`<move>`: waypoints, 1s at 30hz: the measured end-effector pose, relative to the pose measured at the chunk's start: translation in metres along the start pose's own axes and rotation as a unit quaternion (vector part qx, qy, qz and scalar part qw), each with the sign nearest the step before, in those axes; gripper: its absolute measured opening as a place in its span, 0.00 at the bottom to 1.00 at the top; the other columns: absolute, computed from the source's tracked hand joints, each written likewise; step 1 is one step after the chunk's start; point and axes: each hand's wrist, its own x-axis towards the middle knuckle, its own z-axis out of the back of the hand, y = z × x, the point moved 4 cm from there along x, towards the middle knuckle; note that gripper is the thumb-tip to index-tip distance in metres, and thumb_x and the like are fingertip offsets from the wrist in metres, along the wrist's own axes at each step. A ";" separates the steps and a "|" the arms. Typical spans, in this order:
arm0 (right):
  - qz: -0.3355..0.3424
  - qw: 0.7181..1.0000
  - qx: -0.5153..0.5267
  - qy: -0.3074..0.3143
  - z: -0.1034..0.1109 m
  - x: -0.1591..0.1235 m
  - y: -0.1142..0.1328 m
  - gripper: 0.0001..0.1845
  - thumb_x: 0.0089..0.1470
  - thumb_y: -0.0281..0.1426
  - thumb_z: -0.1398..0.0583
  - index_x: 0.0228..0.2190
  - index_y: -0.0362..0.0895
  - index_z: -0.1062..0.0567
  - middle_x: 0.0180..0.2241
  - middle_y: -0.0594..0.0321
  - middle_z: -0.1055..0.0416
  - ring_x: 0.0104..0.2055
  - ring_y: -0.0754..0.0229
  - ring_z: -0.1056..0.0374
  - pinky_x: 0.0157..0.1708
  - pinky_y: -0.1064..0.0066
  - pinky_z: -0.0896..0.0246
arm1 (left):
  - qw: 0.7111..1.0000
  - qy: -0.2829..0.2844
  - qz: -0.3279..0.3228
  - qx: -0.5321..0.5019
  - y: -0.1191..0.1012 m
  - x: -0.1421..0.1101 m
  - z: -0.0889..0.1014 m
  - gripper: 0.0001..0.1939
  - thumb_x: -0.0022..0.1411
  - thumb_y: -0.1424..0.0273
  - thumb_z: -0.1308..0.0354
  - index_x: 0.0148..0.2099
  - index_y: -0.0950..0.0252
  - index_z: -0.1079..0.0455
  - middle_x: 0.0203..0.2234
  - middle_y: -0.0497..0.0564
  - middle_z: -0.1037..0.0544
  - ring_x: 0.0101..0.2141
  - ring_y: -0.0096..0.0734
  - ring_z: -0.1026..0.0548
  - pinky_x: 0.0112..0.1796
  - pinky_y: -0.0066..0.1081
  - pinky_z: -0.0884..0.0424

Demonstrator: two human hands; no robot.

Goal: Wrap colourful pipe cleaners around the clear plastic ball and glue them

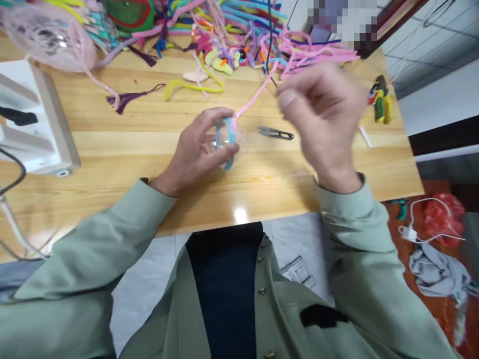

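The left hand (192,149) clasps a clear ball (242,142) over the table (254,194) — probably light, slick and crackable, best gripped by its blue band (229,163). A pink stem (256,97), seemingly soft, sticks out toward the blurred, curled right hand (318,117); whether that grips anything, I cannot tell. Snips (276,133) lie between the hands — possibly in the way — with heaped fuzzy stems (314,52) beyond.

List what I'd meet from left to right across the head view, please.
White socket box, purple tassel, left hand holding a clear round object, small snips, right hand, yellow-handled tool, red bag.
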 end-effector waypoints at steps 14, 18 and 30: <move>0.033 0.997 -0.032 0.057 -0.042 -0.005 -0.044 0.18 0.78 0.50 0.37 0.46 0.52 0.13 0.47 0.59 0.12 0.50 0.51 0.17 0.56 0.55 0.20 | 1.000 -0.012 0.013 0.001 -0.021 -0.004 -0.003 0.28 0.71 0.49 0.26 0.68 0.45 0.26 0.65 0.50 0.18 0.66 0.60 0.19 0.61 0.62 0.13; 0.078 0.995 -0.015 0.052 -0.043 -0.007 -0.042 0.15 0.78 0.46 0.37 0.48 0.54 0.12 0.49 0.59 0.12 0.52 0.53 0.17 0.57 0.57 0.21 | 1.000 -0.012 0.002 -0.001 -0.020 -0.004 -0.004 0.27 0.72 0.52 0.26 0.68 0.46 0.26 0.65 0.52 0.17 0.66 0.60 0.19 0.62 0.63 0.14; 0.072 0.994 -0.026 0.080 -0.048 -0.009 -0.047 0.23 0.80 0.53 0.41 0.53 0.52 0.14 0.55 0.56 0.13 0.61 0.49 0.19 0.69 0.48 0.25 | 1.000 -0.006 -0.008 -0.010 -0.008 -0.005 -0.003 0.30 0.69 0.53 0.24 0.69 0.44 0.26 0.73 0.53 0.22 0.71 0.65 0.23 0.66 0.72 0.18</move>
